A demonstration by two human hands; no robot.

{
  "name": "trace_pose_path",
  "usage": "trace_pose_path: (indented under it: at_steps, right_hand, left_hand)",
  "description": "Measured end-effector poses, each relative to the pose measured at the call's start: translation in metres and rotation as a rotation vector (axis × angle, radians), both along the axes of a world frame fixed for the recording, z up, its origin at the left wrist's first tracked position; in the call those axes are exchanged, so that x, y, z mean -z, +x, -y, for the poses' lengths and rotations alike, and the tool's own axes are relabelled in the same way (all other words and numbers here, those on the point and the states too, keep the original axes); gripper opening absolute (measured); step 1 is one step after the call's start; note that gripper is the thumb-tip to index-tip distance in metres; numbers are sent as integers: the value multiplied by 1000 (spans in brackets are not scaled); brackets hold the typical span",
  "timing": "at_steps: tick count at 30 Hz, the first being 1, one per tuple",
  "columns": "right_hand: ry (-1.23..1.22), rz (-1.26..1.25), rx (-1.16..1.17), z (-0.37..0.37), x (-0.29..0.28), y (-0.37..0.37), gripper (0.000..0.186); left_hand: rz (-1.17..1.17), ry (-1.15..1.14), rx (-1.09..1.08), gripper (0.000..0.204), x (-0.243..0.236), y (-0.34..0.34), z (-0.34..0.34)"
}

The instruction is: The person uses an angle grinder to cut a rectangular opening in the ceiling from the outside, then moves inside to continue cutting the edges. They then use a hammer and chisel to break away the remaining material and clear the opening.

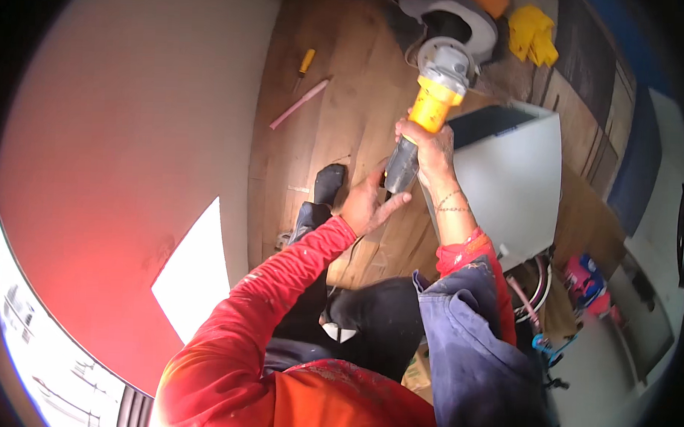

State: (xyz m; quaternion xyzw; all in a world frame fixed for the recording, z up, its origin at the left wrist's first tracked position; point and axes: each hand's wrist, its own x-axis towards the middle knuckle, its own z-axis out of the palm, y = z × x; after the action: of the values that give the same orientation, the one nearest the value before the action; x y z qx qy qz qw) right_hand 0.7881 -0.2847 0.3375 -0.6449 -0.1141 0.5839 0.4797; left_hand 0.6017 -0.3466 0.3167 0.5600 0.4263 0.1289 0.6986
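A yellow and black angle grinder (431, 107) with a grey metal head is held out in front of me, its head pointing away. My right hand (432, 147) is wrapped around the middle of its body. At the black rear end is my left hand (365, 205), with thumb and fingers spread apart on either side of the tool's end. Its fingertips are at or against the casing; whether they press on it I cannot tell. A dark cord comes out of the rear end close to my left palm.
Right of the grinder stands a large pale box-shaped thing (509, 182) with a dark top. On the wooden floor (347, 71) lie a yellow-handled screwdriver (307, 62) and a pink strip (300, 104). A yellow cloth or bag (532, 36) is at the far right. A wall (149, 116) rises on the left.
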Motion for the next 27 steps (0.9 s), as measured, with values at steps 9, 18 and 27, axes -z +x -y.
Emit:
trace_pose_path:
  at_steps: [9,18,27]
  right_hand:
    - [-195,-188,-142,-21,-15,-32,30]
    - [-471,-314,-460,21,3,-69,19]
    - [-390,-65,-944,112,-14,-134,11]
  left_hand:
    - [-131,224,-369,95,-14,19,19]
    - [-391,221,-372,79,-62,-30,89]
    - [-282,75,-763,80,-88,-37,220]
